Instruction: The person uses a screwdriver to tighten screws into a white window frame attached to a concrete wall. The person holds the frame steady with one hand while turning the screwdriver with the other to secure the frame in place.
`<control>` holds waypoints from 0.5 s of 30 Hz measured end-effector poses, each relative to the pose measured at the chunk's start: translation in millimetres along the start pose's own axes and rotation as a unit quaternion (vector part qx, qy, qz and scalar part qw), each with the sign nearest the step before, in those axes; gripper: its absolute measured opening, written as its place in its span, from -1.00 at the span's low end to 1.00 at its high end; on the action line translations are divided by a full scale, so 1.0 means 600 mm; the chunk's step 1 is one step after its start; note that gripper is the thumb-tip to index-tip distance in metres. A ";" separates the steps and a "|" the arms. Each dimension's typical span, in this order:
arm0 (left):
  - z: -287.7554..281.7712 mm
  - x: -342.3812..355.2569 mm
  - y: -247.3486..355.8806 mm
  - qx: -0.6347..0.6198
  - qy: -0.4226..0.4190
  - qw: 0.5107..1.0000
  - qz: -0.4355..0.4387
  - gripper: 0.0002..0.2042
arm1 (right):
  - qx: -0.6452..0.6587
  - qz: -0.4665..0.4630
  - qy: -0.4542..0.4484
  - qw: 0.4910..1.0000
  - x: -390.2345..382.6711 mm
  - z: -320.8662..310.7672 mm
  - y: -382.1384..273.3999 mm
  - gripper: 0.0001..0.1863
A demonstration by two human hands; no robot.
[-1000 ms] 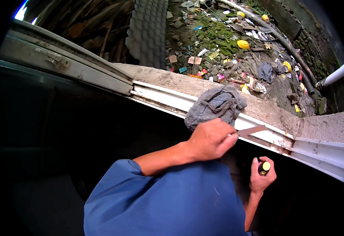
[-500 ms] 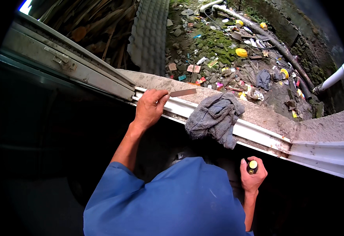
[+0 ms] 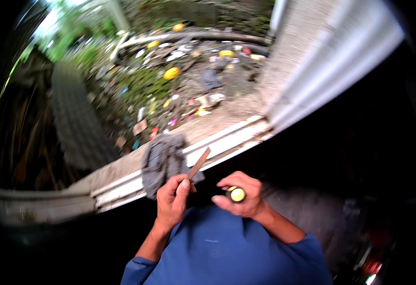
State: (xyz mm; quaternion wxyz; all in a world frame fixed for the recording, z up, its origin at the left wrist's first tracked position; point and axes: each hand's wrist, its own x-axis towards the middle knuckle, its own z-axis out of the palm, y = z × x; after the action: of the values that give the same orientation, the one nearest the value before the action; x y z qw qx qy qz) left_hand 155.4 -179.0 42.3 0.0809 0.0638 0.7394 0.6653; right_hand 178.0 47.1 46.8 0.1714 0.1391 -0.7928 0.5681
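My left hand (image 3: 171, 203) pinches a thin, flat, brownish strip (image 3: 199, 163) between thumb and fingers; its free end points up and to the right. In front of my chest, my right hand (image 3: 248, 194) is closed round a black handle with a yellow end (image 3: 237, 194). That end faces up, and the rest of the tool is hidden below the hand. Just beyond the left hand, a crumpled grey cloth (image 3: 159, 164) is draped over the white window track (image 3: 234, 137). The two hands are close together but apart.
A rough concrete ledge (image 3: 212, 124) runs outside the track. Beyond it lies mossy ground (image 3: 146, 90) strewn with litter, with a grey corrugated sheet (image 3: 77, 114) at the left. The window frame (image 3: 329, 66) rises at the right, blurred. Inside, a dim floor (image 3: 307, 223) shows lower right.
The view has swung to the right. My left hand has come away from the track with the strip, and my right hand has moved up closer to it, still holding the handle.
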 end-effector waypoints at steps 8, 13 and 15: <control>0.139 -0.015 -0.041 -0.098 -0.173 0.979 -0.053 -0.69 | -0.135 -0.058 0.116 0.982 -0.053 -0.024 -0.007 -0.41; 0.162 -0.030 -0.073 -0.075 -0.117 0.983 -0.122 -0.62 | -0.042 -0.018 0.178 0.983 -0.126 -0.041 0.021 -0.27; 0.181 -0.028 -0.066 -0.112 -0.104 0.983 -0.101 -0.62 | 0.026 0.089 0.171 0.981 -0.166 -0.063 0.024 -0.37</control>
State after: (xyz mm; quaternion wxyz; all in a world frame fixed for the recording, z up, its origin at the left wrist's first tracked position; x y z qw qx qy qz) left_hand 194.7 -80.8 -7.6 0.2308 0.0481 0.6504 0.7221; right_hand 265.9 90.3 2.9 0.2492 -0.0269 -0.7457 0.6173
